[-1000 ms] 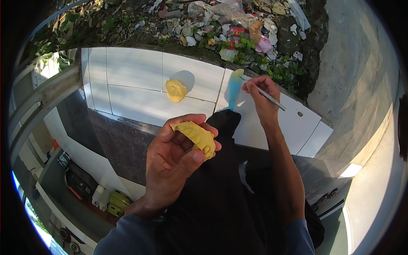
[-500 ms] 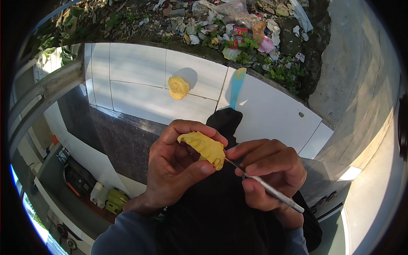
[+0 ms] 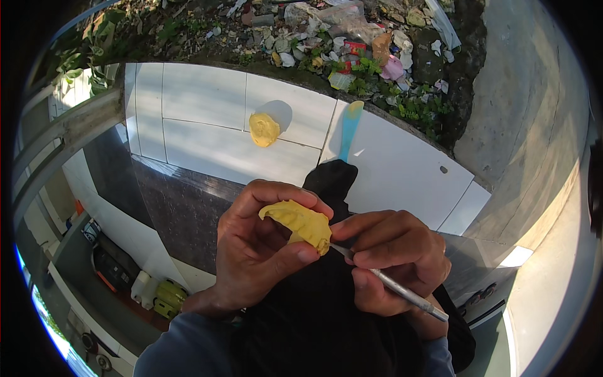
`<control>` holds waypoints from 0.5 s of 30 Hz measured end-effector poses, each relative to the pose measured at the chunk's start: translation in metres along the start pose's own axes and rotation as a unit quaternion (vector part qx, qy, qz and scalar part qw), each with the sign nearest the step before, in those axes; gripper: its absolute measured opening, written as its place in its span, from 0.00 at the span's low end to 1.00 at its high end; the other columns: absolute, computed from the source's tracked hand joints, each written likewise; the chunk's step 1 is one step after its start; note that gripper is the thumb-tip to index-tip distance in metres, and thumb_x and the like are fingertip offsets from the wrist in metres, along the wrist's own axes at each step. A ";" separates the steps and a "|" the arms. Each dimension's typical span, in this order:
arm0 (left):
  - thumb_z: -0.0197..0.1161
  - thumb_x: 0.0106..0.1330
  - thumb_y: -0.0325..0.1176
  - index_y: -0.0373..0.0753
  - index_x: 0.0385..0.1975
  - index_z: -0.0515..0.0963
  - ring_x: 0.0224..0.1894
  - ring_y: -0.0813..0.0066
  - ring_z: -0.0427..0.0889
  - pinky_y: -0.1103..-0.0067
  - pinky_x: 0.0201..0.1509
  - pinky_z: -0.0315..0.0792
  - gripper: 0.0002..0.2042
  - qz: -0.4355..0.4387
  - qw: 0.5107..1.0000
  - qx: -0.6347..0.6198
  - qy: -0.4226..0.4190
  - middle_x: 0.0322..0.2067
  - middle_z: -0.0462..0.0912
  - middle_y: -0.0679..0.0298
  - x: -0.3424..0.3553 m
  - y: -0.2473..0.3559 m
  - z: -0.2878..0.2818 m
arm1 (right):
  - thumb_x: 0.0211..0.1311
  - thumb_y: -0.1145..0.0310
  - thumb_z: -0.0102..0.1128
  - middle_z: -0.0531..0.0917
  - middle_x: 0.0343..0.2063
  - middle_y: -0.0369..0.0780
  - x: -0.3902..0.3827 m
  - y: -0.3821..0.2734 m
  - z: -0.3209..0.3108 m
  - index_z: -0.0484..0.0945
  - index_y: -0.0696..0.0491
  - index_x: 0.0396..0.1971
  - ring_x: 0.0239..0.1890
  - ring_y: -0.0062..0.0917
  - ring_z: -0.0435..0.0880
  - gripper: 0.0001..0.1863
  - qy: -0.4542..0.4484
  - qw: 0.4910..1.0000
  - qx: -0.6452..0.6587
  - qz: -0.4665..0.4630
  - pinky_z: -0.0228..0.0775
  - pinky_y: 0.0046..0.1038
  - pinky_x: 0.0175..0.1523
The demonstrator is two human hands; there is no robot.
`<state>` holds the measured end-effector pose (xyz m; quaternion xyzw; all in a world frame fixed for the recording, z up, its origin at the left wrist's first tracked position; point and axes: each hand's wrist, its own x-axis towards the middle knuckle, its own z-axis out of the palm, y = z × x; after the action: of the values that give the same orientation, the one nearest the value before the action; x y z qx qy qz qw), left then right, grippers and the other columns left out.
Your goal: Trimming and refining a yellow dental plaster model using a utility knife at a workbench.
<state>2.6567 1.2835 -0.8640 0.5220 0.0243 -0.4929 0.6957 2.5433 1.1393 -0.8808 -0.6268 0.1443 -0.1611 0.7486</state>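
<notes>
Between the thumb and fingers of my left hand (image 3: pixel 251 251) is a curved piece of yellow modelling clay (image 3: pixel 298 224), ridged along its upper face. My right hand (image 3: pixel 402 261) grips a slim metal craft knife (image 3: pixel 408 292) like a pen. Its thin tip touches the clay's lower right end, where the surface looks rough and folded. Beyond my hands, a rounded lump of the same yellow clay (image 3: pixel 264 130) sits on white tiles (image 3: pixel 204 100). To its right lies a light blue spatula (image 3: pixel 352 129) with a yellow smear on its far end.
Black cloth (image 3: pixel 333 182) lies under and beyond my hands. Past the tiled ledge is soil strewn with litter (image 3: pixel 352 50) and small plants. A metal railing (image 3: pixel 75 135) runs at the left, above a green object (image 3: pixel 169 297). A concrete wall (image 3: pixel 546 157) rises at right.
Both hands have shifted slightly, the right one a little down. The knife's tip still touches the clay's right end, with more of its blade showing. The lump and spatula stay put.
</notes>
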 end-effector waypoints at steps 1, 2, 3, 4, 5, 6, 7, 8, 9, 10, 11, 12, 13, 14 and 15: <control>0.67 0.55 0.20 0.31 0.49 0.67 0.47 0.72 0.79 0.78 0.49 0.76 0.22 0.000 1.000 0.000 -0.001 0.45 0.77 0.50 0.000 0.000 0.000 | 0.51 0.78 0.63 0.76 0.25 0.42 0.000 0.000 0.000 0.74 0.59 0.32 0.37 0.37 0.85 0.09 0.002 1.000 0.000 -0.002 0.81 0.33 0.41; 0.67 0.55 0.20 0.31 0.49 0.67 0.47 0.71 0.79 0.78 0.49 0.76 0.22 0.002 1.000 0.002 -0.003 0.45 0.77 0.50 0.000 0.000 0.000 | 0.51 0.78 0.63 0.76 0.25 0.42 0.001 0.000 0.001 0.74 0.59 0.31 0.37 0.37 0.85 0.08 0.004 1.000 0.000 -0.004 0.81 0.33 0.41; 0.67 0.55 0.20 0.31 0.49 0.67 0.47 0.71 0.79 0.78 0.49 0.76 0.22 0.004 1.000 0.003 -0.006 0.45 0.77 0.50 0.000 0.000 -0.001 | 0.51 0.78 0.63 0.76 0.25 0.42 0.001 0.000 0.001 0.74 0.59 0.31 0.37 0.37 0.85 0.08 0.004 1.000 -0.001 -0.005 0.81 0.33 0.41; 0.67 0.55 0.20 0.31 0.49 0.67 0.47 0.71 0.79 0.78 0.49 0.76 0.22 0.004 1.000 0.003 -0.006 0.45 0.77 0.50 0.000 0.000 -0.001 | 0.51 0.78 0.63 0.77 0.25 0.42 0.001 0.000 0.001 0.74 0.59 0.31 0.37 0.37 0.85 0.08 0.003 1.000 -0.004 -0.006 0.81 0.33 0.40; 0.67 0.55 0.20 0.31 0.49 0.67 0.47 0.71 0.79 0.78 0.49 0.76 0.22 0.007 1.000 0.006 -0.006 0.45 0.77 0.49 0.000 0.000 -0.001 | 0.51 0.78 0.63 0.77 0.25 0.42 0.001 0.000 0.001 0.74 0.59 0.31 0.37 0.37 0.85 0.08 0.002 1.000 -0.007 -0.007 0.81 0.32 0.40; 0.67 0.55 0.20 0.31 0.49 0.67 0.47 0.71 0.79 0.78 0.49 0.76 0.22 0.009 1.000 0.008 -0.006 0.44 0.77 0.49 0.000 0.000 -0.001 | 0.51 0.78 0.63 0.77 0.25 0.42 0.001 0.000 0.002 0.74 0.59 0.31 0.37 0.37 0.85 0.08 0.002 1.000 -0.007 -0.007 0.81 0.32 0.40; 0.67 0.55 0.20 0.31 0.49 0.67 0.47 0.71 0.79 0.78 0.49 0.76 0.22 0.009 1.000 0.009 -0.006 0.44 0.77 0.49 0.000 0.000 -0.002 | 0.51 0.78 0.63 0.77 0.25 0.42 0.001 0.000 0.002 0.74 0.59 0.31 0.37 0.37 0.85 0.08 0.002 1.000 -0.007 -0.008 0.81 0.32 0.40; 0.67 0.55 0.20 0.31 0.49 0.67 0.47 0.71 0.79 0.78 0.49 0.76 0.22 0.011 1.000 0.011 -0.007 0.44 0.77 0.49 0.000 0.001 -0.001 | 0.51 0.78 0.63 0.77 0.24 0.42 0.001 0.000 0.002 0.74 0.59 0.31 0.37 0.37 0.85 0.08 0.002 1.000 -0.009 -0.009 0.81 0.32 0.39; 0.67 0.55 0.20 0.31 0.49 0.67 0.47 0.71 0.79 0.78 0.49 0.77 0.22 0.014 1.000 0.013 -0.007 0.44 0.77 0.49 0.000 0.001 -0.001 | 0.51 0.78 0.63 0.77 0.24 0.42 0.002 0.000 0.002 0.74 0.59 0.31 0.37 0.37 0.85 0.08 0.003 1.000 -0.009 -0.009 0.81 0.32 0.39; 0.67 0.55 0.20 0.31 0.49 0.67 0.47 0.71 0.79 0.78 0.49 0.77 0.22 0.014 1.000 0.013 -0.008 0.44 0.77 0.49 0.000 0.001 -0.002 | 0.51 0.78 0.63 0.77 0.24 0.42 0.002 0.000 0.002 0.73 0.59 0.31 0.37 0.37 0.85 0.08 0.000 1.000 -0.015 -0.009 0.81 0.32 0.39; 0.67 0.55 0.20 0.31 0.49 0.67 0.47 0.71 0.79 0.78 0.49 0.77 0.22 0.013 1.000 0.016 -0.006 0.44 0.77 0.49 0.000 0.001 -0.002 | 0.51 0.78 0.63 0.77 0.24 0.42 0.002 0.000 0.002 0.73 0.59 0.31 0.37 0.37 0.85 0.08 -0.002 1.000 -0.020 -0.010 0.81 0.32 0.39; 0.67 0.55 0.20 0.31 0.49 0.67 0.47 0.71 0.79 0.78 0.49 0.77 0.22 0.013 1.000 0.018 -0.004 0.44 0.77 0.49 -0.001 0.001 -0.002 | 0.51 0.78 0.63 0.77 0.24 0.42 0.002 0.000 0.002 0.73 0.59 0.31 0.37 0.37 0.85 0.08 -0.003 1.000 -0.020 -0.010 0.81 0.32 0.39; 0.67 0.55 0.20 0.31 0.49 0.67 0.47 0.71 0.79 0.78 0.49 0.77 0.22 0.013 1.000 0.019 -0.004 0.44 0.77 0.49 -0.001 0.001 -0.002 | 0.51 0.78 0.62 0.77 0.24 0.43 0.002 0.000 0.002 0.73 0.59 0.31 0.36 0.37 0.85 0.08 -0.004 1.000 -0.021 -0.013 0.81 0.32 0.39; 0.67 0.55 0.21 0.30 0.49 0.67 0.47 0.71 0.79 0.78 0.49 0.77 0.22 0.015 1.000 0.016 -0.003 0.44 0.77 0.49 -0.001 0.000 -0.001 | 0.51 0.78 0.62 0.77 0.24 0.43 0.002 0.000 0.002 0.73 0.59 0.31 0.36 0.37 0.85 0.08 -0.005 1.000 -0.023 -0.015 0.81 0.32 0.39; 0.67 0.55 0.21 0.30 0.49 0.67 0.47 0.71 0.79 0.78 0.48 0.77 0.22 0.016 1.000 0.014 -0.002 0.44 0.77 0.49 0.000 0.000 -0.001 | 0.51 0.78 0.62 0.77 0.24 0.43 0.002 0.000 0.001 0.73 0.59 0.31 0.36 0.37 0.85 0.08 -0.004 1.000 -0.024 -0.016 0.81 0.32 0.39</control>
<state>2.6570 1.2844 -0.8640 0.5305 0.0076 -0.4834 0.6963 2.5452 1.1398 -0.8806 -0.6476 0.1352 -0.1665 0.7312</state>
